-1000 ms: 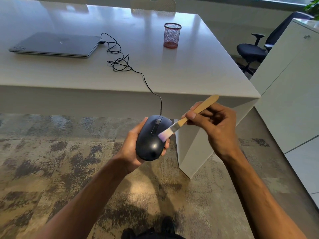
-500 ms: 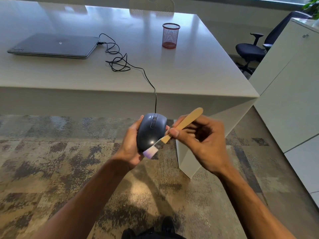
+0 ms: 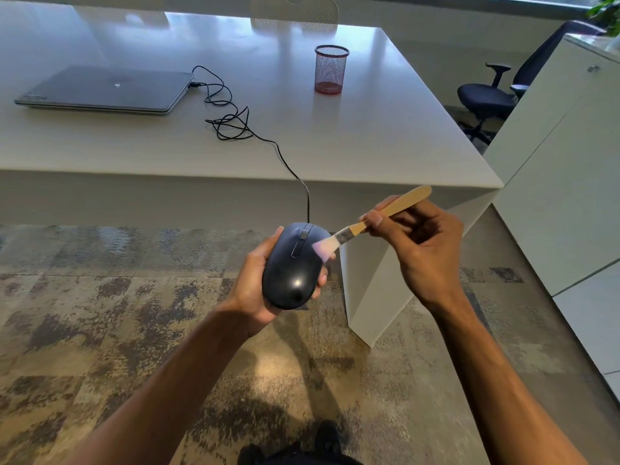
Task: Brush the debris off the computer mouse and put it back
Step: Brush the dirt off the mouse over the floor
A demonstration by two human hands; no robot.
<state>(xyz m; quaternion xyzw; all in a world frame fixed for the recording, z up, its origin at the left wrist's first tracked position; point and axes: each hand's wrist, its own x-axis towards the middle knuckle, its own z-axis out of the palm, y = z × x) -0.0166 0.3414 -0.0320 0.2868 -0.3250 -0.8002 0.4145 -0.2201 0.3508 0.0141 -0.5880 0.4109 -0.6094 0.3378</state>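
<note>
Patchy grey-and-brown carpet [image 3: 100,330] filled the lower part of the view, and a wide white desk [image 3: 369,135] stood beyond it. On the desk lay a closed laptop [image 3: 104,90] at the left and a red mesh pen cup [image 3: 331,69] further right, well apart from it. A black cable [image 3: 231,124] ran from the laptop's right edge in a loose tangle, crossed the desk top and dropped over the near edge to the computer mouse [image 3: 292,266].

That mouse was off the desk – held in the air in front of it, above the carpet, its buttons and wheel facing up. The left hand [image 3: 250,290] gripped it from below and from the left side, with the fingertips curling round its right edge. The right hand [image 3: 422,243] pinched the wooden handle of a small brush [image 3: 365,223] between thumb and fingers – the pale bristles lay against the upper right part of the mouse, beside the wheel, slightly blurred.

At the right stood white cabinets [image 3: 570,182], and behind them a black office chair [image 3: 486,99].
</note>
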